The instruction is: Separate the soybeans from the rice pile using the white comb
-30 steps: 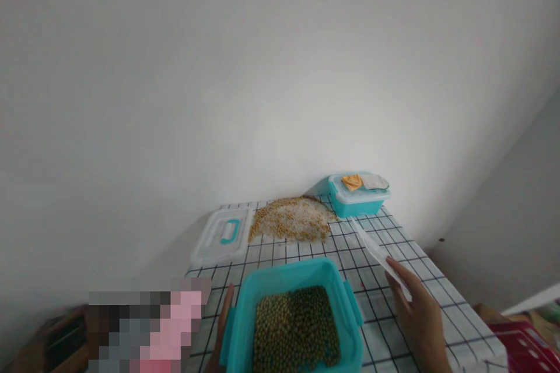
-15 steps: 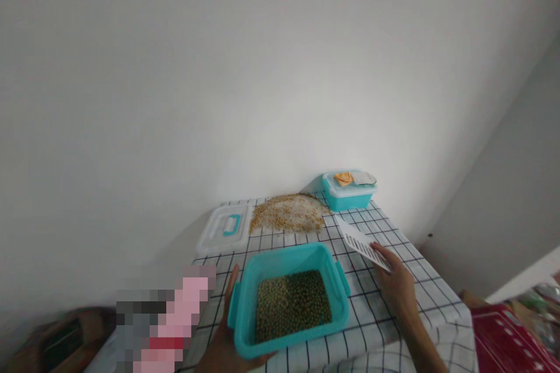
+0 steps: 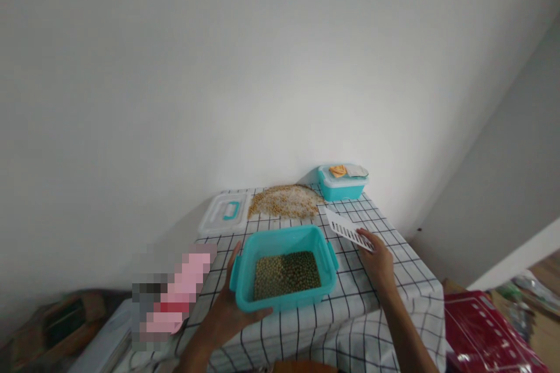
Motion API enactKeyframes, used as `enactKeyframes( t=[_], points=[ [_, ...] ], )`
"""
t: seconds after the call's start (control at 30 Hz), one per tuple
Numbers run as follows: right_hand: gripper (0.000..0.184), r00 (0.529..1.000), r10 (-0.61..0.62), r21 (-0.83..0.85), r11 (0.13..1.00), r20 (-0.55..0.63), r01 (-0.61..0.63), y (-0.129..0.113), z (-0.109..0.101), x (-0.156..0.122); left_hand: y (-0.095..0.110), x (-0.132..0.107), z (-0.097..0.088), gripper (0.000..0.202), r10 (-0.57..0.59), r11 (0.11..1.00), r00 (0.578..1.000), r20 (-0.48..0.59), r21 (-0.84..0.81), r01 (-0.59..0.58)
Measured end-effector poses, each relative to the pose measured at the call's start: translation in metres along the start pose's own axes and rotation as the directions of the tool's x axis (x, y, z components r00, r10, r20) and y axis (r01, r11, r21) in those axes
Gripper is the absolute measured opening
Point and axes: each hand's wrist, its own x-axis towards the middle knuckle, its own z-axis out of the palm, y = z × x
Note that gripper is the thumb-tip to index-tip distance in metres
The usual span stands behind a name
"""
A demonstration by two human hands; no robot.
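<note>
My left hand [image 3: 234, 306] grips the near left corner of an open teal plastic box [image 3: 286, 301], thumb along its front wall and fingers up its left side. Inside the box lie green beans [image 3: 301, 272] on the right and paler, yellowish-green ones [image 3: 268, 277] on the left. To the right of the box, my right hand [image 3: 376, 256] is closed on the near end of a flat white slotted plastic piece [image 3: 343, 227], tilted with its far end toward the back of the table. The palm side of the right hand is hidden.
Against the wall, yellowish grains [image 3: 284, 201] lie spread on the checked tablecloth [image 3: 350, 297]. A clear lid [image 3: 225, 214] with a teal handle rests left of them. At the back right stands a lidded teal box [image 3: 343, 188] topped with folded cloths. A pixelated pink item [image 3: 188, 285] lies left.
The camera view has shifted, so the table and its things sit slightly higher in the picture. Both hands keep their holds on the box and the slotted piece.
</note>
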Motion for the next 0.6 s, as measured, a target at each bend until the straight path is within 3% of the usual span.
enactKeyframes(
  t=[0.23,0.4,0.6],
  points=[
    [0.044,0.998,0.056,0.006,0.998,-0.006,-0.056,-0.003,-0.002,0.0,0.021,-0.003,-0.002,0.116,-0.054,0.998,0.999,0.007,-0.022,0.054],
    [0.045,0.993,0.11,0.003,0.994,-0.031,-0.11,-0.008,-0.005,-0.002,0.025,-0.004,-0.001,0.115,-0.082,0.996,0.996,0.031,-0.025,0.082],
    [0.045,0.982,0.186,0.062,0.981,-0.034,-0.184,-0.01,-0.007,-0.007,0.027,-0.005,-0.002,0.112,-0.178,0.981,0.982,-0.065,0.064,0.182]
  ],
)
